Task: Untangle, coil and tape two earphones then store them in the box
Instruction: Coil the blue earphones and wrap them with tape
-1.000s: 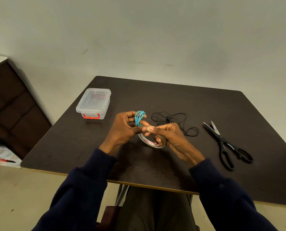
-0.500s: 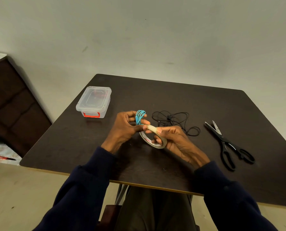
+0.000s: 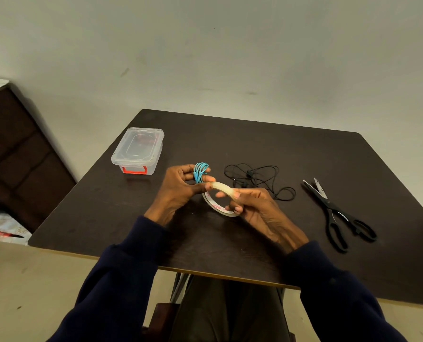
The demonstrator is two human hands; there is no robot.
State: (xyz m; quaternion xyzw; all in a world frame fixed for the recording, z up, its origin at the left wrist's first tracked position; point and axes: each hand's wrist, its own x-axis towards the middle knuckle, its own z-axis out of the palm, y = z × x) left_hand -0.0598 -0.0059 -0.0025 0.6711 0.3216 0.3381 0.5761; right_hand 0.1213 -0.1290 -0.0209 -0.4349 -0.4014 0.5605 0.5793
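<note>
In the middle of the dark tabletop, just above it, a blue earphone is held in the left hand. Its cord is wound into a small bundle, and the bundle is pinched between the thumb and fingers. A roll of tape is gripped by the right hand, with fingers curled around the ring. A short strip of tape is pulled out from the roll and stretched across to the blue bundle, where its end is pressed by the left thumb. Just behind the right hand, a black earphone is left in a loose, tangled heap on the tabletop. At the far left, a clear box with a red clasp is set down, and its lid is on. To the right, black scissors are laid flat with the blades a little apart, well away from the 2 hands.
</note>
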